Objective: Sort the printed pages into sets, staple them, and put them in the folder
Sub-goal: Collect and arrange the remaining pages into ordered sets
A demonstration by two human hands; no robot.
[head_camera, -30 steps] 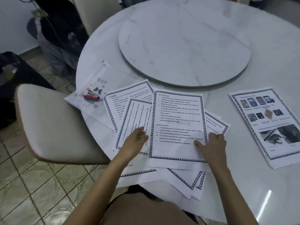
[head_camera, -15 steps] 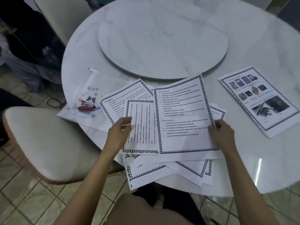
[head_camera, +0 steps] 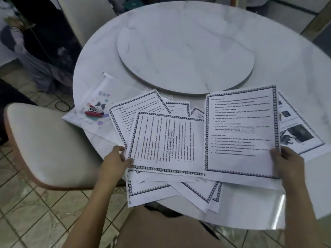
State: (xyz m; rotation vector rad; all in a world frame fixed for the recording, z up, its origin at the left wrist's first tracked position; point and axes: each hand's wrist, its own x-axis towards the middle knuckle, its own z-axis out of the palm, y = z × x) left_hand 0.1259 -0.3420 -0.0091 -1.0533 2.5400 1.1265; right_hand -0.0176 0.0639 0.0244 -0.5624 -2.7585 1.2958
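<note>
A loose pile of bordered printed pages (head_camera: 189, 188) lies at the near edge of the round table (head_camera: 295, 72). My right hand (head_camera: 284, 163) grips the lower right corner of a text page marked STORAGE (head_camera: 241, 133), lifted off the pile and held to the right. My left hand (head_camera: 116, 160) pinches the lower left corner of a sideways text page (head_camera: 166, 144) on top of the pile. A page with pictures (head_camera: 297, 135) lies at the right, partly behind the lifted page. A clear folder (head_camera: 100, 104) lies at the left with a red stapler (head_camera: 94, 112) on it.
A raised round turntable (head_camera: 186, 58) fills the middle of the table. A cream chair (head_camera: 46, 145) stands close at the left, by the table's edge. Another chair back (head_camera: 84, 17) and dark bags (head_camera: 41, 42) are behind it. The floor is tiled.
My right hand has lifted the STORAGE page off the pile and carried it right, over the picture page. My left hand has taken hold of the sideways page's corner.
</note>
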